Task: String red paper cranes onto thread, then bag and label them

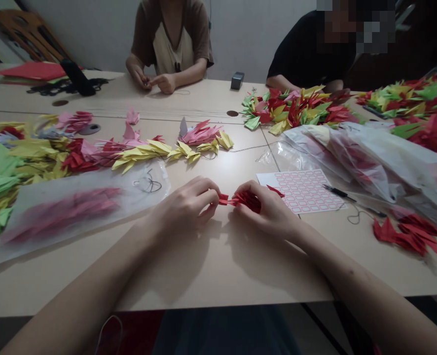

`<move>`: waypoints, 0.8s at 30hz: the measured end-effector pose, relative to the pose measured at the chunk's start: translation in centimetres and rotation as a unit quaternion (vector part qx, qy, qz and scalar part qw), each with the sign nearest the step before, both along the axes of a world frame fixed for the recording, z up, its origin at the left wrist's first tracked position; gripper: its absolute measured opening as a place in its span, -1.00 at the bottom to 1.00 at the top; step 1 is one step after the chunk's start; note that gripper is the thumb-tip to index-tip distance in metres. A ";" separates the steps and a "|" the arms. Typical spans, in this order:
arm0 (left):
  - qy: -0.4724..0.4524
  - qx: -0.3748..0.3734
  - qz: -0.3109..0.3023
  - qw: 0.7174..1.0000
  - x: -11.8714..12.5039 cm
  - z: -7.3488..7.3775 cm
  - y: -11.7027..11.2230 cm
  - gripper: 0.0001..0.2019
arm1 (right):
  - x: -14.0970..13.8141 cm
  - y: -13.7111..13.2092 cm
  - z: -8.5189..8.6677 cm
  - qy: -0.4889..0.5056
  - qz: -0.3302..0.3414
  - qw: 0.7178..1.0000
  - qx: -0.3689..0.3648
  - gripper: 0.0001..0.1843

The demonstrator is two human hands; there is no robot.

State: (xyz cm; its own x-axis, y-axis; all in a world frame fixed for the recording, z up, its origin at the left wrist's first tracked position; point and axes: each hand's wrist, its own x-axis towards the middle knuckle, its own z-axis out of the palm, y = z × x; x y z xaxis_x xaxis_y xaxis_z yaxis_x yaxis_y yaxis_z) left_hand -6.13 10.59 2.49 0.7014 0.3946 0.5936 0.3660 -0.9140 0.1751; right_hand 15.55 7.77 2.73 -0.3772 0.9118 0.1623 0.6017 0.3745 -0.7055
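Observation:
Above the middle of the table, my right hand [263, 207] closes round a bunch of red folded paper cranes [248, 200], one tip poking out past the knuckles. My left hand [200, 199] pinches the end of a red folded paper piece [223, 198] that points toward the right hand. Both hands nearly meet, and my fingers cover most of the paper. Just beyond the right hand lies a white label sheet [307, 192] with red-outlined boxes. A clear bag [74, 207] of red paper cranes is to the left of my left hand.
Yellow paper cranes [144, 154] and other colours spread along the left. More heaps [300, 108] and plastic bags [381, 153] fill the right. A black pen [339, 192] rests on the label sheet, near red cranes [407, 234]. Two people sit opposite; one person's hands [159, 81] are together.

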 end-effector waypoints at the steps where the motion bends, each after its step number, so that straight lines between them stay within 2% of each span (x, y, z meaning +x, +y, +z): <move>1: -0.001 0.007 -0.002 1.000 0.0 0.1 0.0 -0.88 | 0.0 0.0 0.0 0.000 -0.001 1.000 0.002 -0.89; 17: 0.000 0.046 -0.027 0.999 -0.1 0.2 0.1 -0.88 | 0.0 0.0 -0.2 0.019 -0.021 0.999 0.036 -0.92; 24: 0.012 -0.024 0.000 1.000 -0.2 -0.3 0.0 -0.87 | 0.1 0.0 -0.4 0.024 -0.018 0.998 0.052 -0.90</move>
